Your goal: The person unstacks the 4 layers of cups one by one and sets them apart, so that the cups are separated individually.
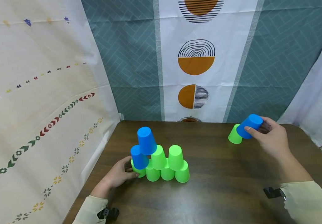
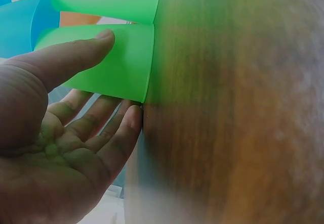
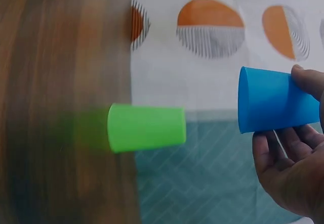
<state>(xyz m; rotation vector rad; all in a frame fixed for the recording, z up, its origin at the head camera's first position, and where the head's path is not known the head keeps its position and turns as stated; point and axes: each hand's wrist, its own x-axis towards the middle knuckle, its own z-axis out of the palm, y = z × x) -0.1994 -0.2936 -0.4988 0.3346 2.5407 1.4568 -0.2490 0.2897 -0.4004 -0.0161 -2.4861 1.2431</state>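
Upside-down cups stand in a stepped stack on the left of the table. Its bottom row is green, with a blue cup (image 1: 139,158) and two green cups (image 1: 175,157) above, and another blue cup (image 1: 147,141) on top. My left hand (image 1: 119,174) holds the leftmost bottom green cup (image 2: 111,67), thumb along its near side and fingers round the far side. At the right, my right hand (image 1: 273,135) grips a tilted blue cup (image 3: 276,100), rim downward, between thumb and fingers. This cup overlaps a lone green cup (image 1: 234,135) in the head view.
The brown wooden table (image 1: 205,193) carries everything. A patterned teal and white cloth (image 1: 133,62) hangs behind its far edge. White cloth with small motifs (image 1: 37,102) hangs along the left side, and pale cloth (image 1: 320,93) hangs at the right.
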